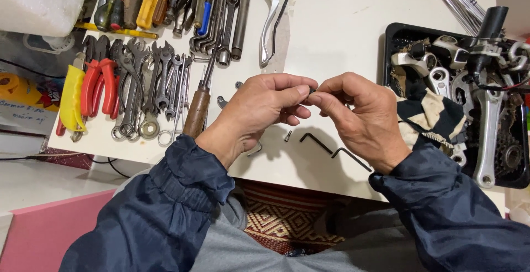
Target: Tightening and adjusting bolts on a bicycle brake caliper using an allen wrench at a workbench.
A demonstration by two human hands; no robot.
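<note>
Row of grey steel spanners (149, 84) lies far left on the white table (331, 34). The left hand (259, 109) and right hand (359, 117) pinch a small dark metal part (312, 91) between fingertips, above two black L-shaped hex keys (334, 150). Its long axis seems to run left-right; which way it points is hidden. A loose pinch could drop it off the table edge.

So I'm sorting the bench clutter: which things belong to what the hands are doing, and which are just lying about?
In hand:
- small dark part, pinched between left hand and right hand
- two hex keys and a small bolt, just below the hands

Lying about:
- spanners
- red pliers
- screwdrivers
- brake lever
- black tray of bike parts
</note>
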